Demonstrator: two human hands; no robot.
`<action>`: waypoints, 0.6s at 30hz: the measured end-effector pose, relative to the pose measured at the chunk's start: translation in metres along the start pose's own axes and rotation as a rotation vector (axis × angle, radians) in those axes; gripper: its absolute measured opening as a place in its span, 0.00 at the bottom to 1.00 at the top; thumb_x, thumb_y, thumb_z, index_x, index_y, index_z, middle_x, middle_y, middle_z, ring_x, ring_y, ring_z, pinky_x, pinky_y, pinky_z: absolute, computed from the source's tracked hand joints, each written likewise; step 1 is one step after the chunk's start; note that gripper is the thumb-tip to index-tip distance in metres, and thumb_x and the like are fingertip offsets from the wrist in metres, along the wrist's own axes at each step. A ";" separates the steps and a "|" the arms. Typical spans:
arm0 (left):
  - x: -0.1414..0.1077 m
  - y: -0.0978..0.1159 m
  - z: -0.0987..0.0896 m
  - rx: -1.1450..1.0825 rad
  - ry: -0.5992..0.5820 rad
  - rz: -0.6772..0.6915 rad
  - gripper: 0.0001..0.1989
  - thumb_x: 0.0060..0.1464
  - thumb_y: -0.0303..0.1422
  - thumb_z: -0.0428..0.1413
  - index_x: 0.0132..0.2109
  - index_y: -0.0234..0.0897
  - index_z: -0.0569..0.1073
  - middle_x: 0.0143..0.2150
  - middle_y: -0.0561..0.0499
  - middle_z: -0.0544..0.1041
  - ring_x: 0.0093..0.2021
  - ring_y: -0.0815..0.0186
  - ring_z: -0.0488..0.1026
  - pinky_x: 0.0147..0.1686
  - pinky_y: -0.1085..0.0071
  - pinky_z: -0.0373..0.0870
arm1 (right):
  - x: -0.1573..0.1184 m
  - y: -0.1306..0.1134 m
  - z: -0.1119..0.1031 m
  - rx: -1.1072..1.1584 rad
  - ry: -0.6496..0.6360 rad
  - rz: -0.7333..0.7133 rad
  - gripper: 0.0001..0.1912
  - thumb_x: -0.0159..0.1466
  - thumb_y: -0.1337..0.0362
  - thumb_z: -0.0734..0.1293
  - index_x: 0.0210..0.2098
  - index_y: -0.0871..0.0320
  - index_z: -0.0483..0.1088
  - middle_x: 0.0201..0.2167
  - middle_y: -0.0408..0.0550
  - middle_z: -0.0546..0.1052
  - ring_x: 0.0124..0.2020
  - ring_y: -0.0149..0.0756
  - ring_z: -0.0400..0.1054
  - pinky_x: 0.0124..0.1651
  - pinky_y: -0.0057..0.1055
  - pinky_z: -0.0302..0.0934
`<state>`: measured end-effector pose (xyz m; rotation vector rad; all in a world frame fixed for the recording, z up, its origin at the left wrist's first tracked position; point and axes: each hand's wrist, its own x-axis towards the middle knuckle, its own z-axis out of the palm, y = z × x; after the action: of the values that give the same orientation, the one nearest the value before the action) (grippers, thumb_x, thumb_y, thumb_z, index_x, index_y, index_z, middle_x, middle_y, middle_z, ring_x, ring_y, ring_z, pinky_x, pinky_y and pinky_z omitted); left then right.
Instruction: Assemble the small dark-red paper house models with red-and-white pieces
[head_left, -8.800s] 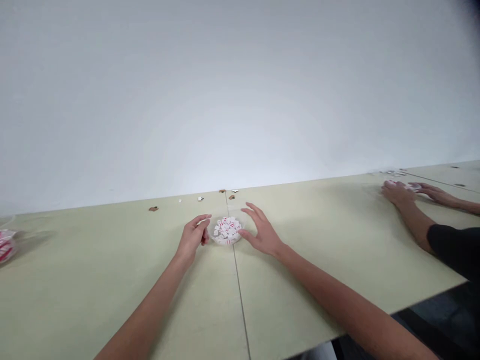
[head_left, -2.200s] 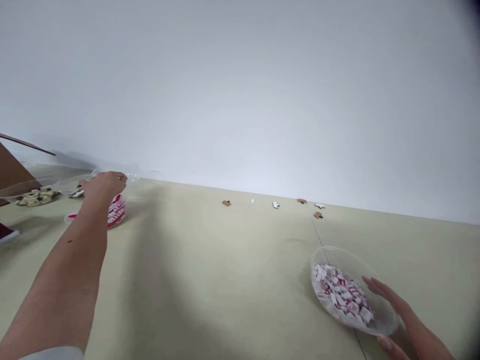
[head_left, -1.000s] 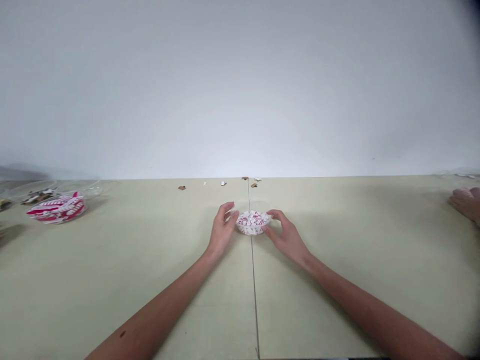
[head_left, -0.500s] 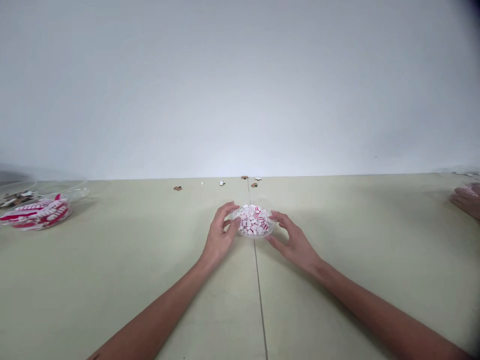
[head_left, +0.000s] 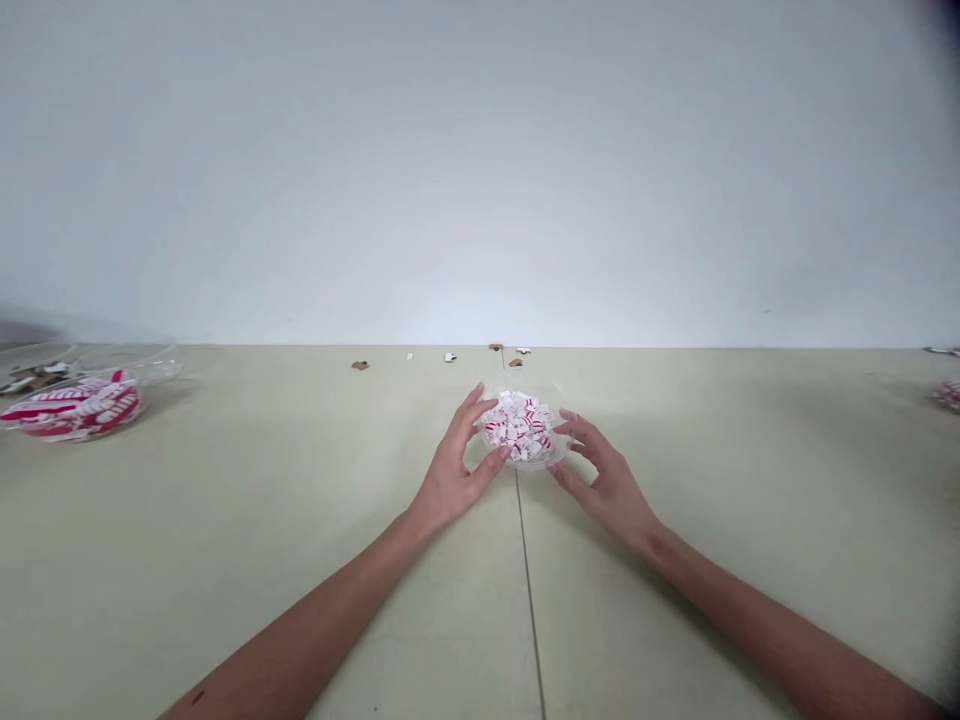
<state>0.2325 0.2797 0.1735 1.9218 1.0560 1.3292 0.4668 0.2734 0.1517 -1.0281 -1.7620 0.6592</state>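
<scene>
My left hand [head_left: 452,475] and right hand [head_left: 615,495] held the clear bowl [head_left: 534,465] from opposite sides, a grip that seemingly steadied it.

Left hand [head_left: 454,465] back from the left end of the table, where it reached over the clear container of red-and-white striped pieces [head_left: 82,408]; it is now at the left side of the clear, round plastic bowl [head_left: 531,465], opposite the right hand [head_left: 615,495]. Left thumb and fingers spread wider than a moment ago. Bowl now sits slightly farther right across the dark table seam [head_left: 529,570]. Far right: the other person's hand is gone from view; small red-and-white bundle [head_left: 949,395] now shows there.
</scene>
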 end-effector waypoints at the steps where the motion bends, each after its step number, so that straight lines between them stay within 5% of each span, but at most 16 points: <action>1: 0.001 -0.002 0.000 0.024 -0.023 -0.023 0.22 0.60 0.44 0.58 0.60 0.48 0.71 0.74 0.45 0.55 0.74 0.52 0.51 0.63 0.58 0.68 | 0.000 0.001 0.000 0.019 -0.001 0.019 0.20 0.66 0.54 0.68 0.56 0.48 0.66 0.66 0.50 0.65 0.68 0.46 0.59 0.64 0.48 0.63; 6: 0.006 -0.015 -0.002 0.029 0.002 -0.181 0.14 0.60 0.44 0.56 0.47 0.43 0.79 0.69 0.43 0.65 0.69 0.50 0.62 0.50 0.60 0.78 | 0.003 0.007 -0.001 0.061 -0.005 0.083 0.16 0.68 0.51 0.65 0.52 0.49 0.69 0.63 0.49 0.69 0.62 0.45 0.66 0.61 0.45 0.66; 14: 0.009 -0.014 -0.005 0.067 0.044 -0.196 0.13 0.60 0.45 0.56 0.41 0.42 0.80 0.66 0.43 0.69 0.68 0.51 0.63 0.48 0.61 0.77 | 0.006 0.006 -0.005 -0.070 -0.163 0.092 0.19 0.69 0.51 0.63 0.57 0.49 0.64 0.57 0.49 0.72 0.43 0.39 0.76 0.49 0.41 0.72; 18: 0.009 -0.014 -0.006 0.091 0.026 -0.190 0.14 0.61 0.44 0.55 0.41 0.42 0.80 0.66 0.43 0.68 0.68 0.50 0.64 0.47 0.62 0.77 | 0.005 0.005 -0.010 -0.215 -0.253 0.062 0.21 0.69 0.54 0.63 0.60 0.49 0.61 0.58 0.51 0.72 0.44 0.40 0.75 0.48 0.40 0.71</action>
<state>0.2250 0.2948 0.1689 1.8213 1.2978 1.2216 0.4767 0.2804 0.1545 -1.1905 -2.0630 0.6724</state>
